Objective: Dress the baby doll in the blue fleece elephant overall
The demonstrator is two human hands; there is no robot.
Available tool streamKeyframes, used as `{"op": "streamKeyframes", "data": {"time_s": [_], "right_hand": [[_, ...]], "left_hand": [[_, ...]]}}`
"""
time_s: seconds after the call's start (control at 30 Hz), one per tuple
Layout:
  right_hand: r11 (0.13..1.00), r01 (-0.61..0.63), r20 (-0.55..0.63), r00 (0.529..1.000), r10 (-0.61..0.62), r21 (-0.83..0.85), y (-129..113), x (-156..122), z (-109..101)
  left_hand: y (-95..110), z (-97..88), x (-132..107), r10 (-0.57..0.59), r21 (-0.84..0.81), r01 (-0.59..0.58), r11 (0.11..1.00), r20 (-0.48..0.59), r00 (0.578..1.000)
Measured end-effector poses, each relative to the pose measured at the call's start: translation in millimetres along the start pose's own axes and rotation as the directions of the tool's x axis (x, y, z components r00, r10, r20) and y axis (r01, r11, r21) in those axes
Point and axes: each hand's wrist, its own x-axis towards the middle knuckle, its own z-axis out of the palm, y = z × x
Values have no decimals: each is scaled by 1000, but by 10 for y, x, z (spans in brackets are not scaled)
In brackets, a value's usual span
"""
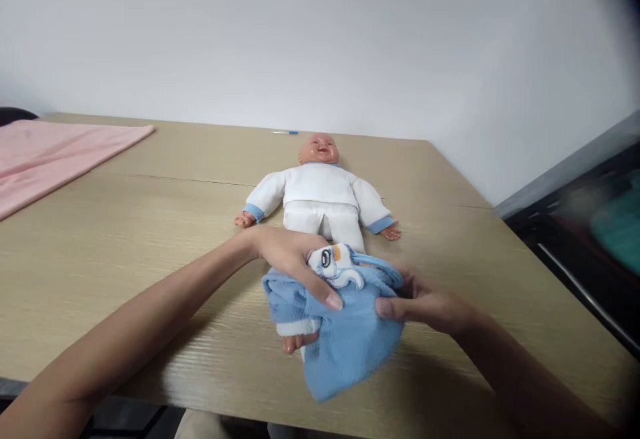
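Note:
A baby doll [320,192] in a white top and white trousers lies on its back on the wooden table [125,239], head away from me. A light blue fleece garment [345,339] with a cartoon patch [335,263] is bunched over its legs; one bare foot [295,342] sticks out below. My left hand [293,262] grips the garment's upper left edge, thumb pressed on the cloth. My right hand [425,302] pinches the right edge of the same garment.
A pink cloth [55,152] lies spread at the table's far left corner. A small blue pen [286,133] lies by the wall behind the doll's head. A dark cabinet edge [575,225] stands at the right.

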Motion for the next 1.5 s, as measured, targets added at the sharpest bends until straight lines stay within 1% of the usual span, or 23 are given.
{"op": "streamKeyframes", "data": {"time_s": [0.07, 0.13, 0.17, 0.23, 0.3, 0.33, 0.43, 0.5, 0.53, 0.57, 0.67, 0.73, 0.8, 0.87, 0.93, 1.03, 1.13, 1.23, 1.33, 1.4, 1.47, 1.5], "right_hand": [[996, 75, -98, 993, -69, 53, 44, 5, -18], [989, 123, -195, 975, -105, 85, 97, 18, -30], [986, 131, -233, 967, -104, 102, 118, 25, -30], [983, 106, -263, 963, -64, 149, 138, 36, -24], [986, 64, -246, 969, -24, 157, 125, 40, -14], [990, 43, -222, 975, -12, 133, 108, 41, -11], [999, -7, -74, 997, 10, 49, 39, 37, -2], [999, -33, 26, 999, 33, 4, -8, 31, 11], [998, -45, 53, 997, 47, -38, -31, 27, 23], [994, -55, 61, 996, 61, -96, -54, 23, 39], [960, -82, 32, 995, 94, -267, -118, 13, 103], [955, -71, 18, 997, 79, -289, -137, 9, 139], [975, -23, 26, 999, 30, -223, -119, 7, 149], [997, 31, 35, 999, -28, -72, -57, 5, 126], [994, 67, 0, 998, -67, 89, 29, 2, 83], [968, 79, -106, 993, -55, 237, 131, 5, 28], [938, 58, -184, 983, 6, 342, 134, 22, 16], [921, 72, -207, 978, 10, 383, 79, 46, 36], [924, 75, -203, 979, 3, 375, 62, 59, 44], [937, 61, -197, 980, 8, 345, 80, 57, 31], [959, 34, -148, 989, 8, 282, 98, 54, 16], [970, 17, -102, 995, 8, 242, 98, 54, 13]], "left_hand": [[-1, -2, -5, -14, -7, 14, 1000, 34, 999], [-10, 5, 9, -1, -24, 3, 1000, 50, 999], [-20, 6, 20, 7, -27, -5, 1000, 54, 999], [-55, -2, 40, 27, -19, -26, 999, 43, 999], [-107, -28, 48, 61, -7, -61, 998, -7, 998], [-136, -46, 45, 84, -2, -84, 996, -44, 996], [-216, -100, 15, 122, 0, -123, 992, -150, 981], [-253, -128, -6, 98, -17, -102, 995, -178, 979], [-264, -139, -14, 80, -22, -85, 996, -179, 981], [-270, -146, -19, 68, -21, -72, 997, -176, 982], [-266, -152, -21, 57, 7, -57, 998, -196, 979], [-258, -143, -18, 47, 5, -48, 999, -217, 975], [-256, -128, -15, 32, -22, -39, 999, -231, 972], [-265, -116, -15, 10, -61, -25, 998, -239, 971], [-287, -112, -17, -14, -105, -11, 994, -239, 971], [-345, -126, -26, -3, -133, -31, 991, -247, 969], [-418, -155, -38, 2, -142, -40, 989, -258, 966], [-463, -182, -41, -10, -189, -36, 981, -238, 971], [-454, -195, -31, 58, -198, -86, 977, -143, 988], [-440, -196, -27, 105, -179, -124, 976, -109, 988], [-445, -194, -27, 113, -166, -136, 977, -140, 984], [-458, -192, -28, 105, -170, -135, 976, -171, 980]]}}
